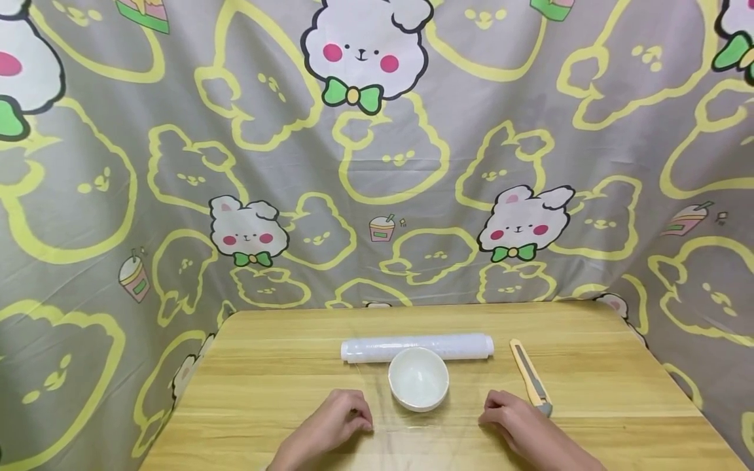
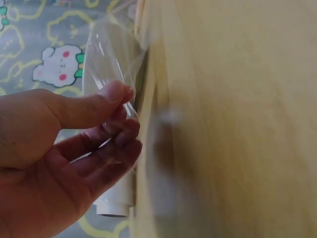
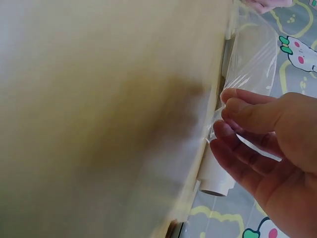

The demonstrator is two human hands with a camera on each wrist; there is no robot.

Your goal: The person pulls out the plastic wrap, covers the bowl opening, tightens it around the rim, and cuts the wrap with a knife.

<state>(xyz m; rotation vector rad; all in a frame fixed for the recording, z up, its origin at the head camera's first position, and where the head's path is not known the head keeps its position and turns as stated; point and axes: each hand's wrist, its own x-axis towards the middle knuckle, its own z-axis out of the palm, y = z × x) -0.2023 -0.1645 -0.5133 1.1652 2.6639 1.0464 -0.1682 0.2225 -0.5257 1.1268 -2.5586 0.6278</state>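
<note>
My left hand [image 1: 332, 418] pinches one corner of a clear sheet of plastic wrap [image 2: 111, 54] between thumb and fingertips. On the other side of the bowl, my right hand [image 1: 515, 422] pinches the sheet's opposite corner the same way. Between the two hands stands an upright white bowl [image 1: 418, 379], and the film stretches across it, creased near the fingers in both wrist views. Behind the bowl lies the plastic wrap roll [image 1: 465, 345], sideways along the table, its core ends showing. The film is hard to make out in the head view.
A yellow utility knife [image 1: 529, 374] lies at the right, just beyond my right hand. The wooden table [image 1: 277, 353] has its far edge against a grey curtain [image 1: 406, 261] printed with cartoon animals, which also hangs along both sides.
</note>
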